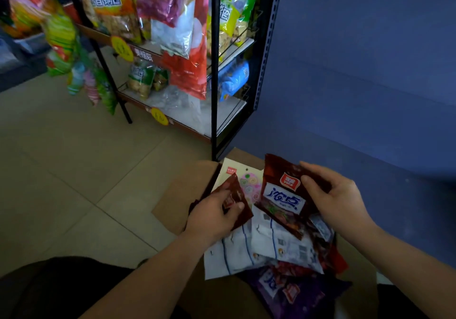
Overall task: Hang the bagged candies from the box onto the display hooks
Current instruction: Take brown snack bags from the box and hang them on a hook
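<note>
L hand (214, 213) pinches a small dark-red bag (237, 195); R hand (341, 196) grips a maroon candy bag (281, 192), long axis pointing roughly rackward. Both are over the cardboard box (182, 195). Display rack (214, 72) stands ahead-left, L hand nearer. Hooks and hang-holes can't be made out.

The scene is dimly lit. Strong blur is seen on the colourful hanging snack packets (61, 39) at upper left; straight lines are bowed near the edges.
</note>
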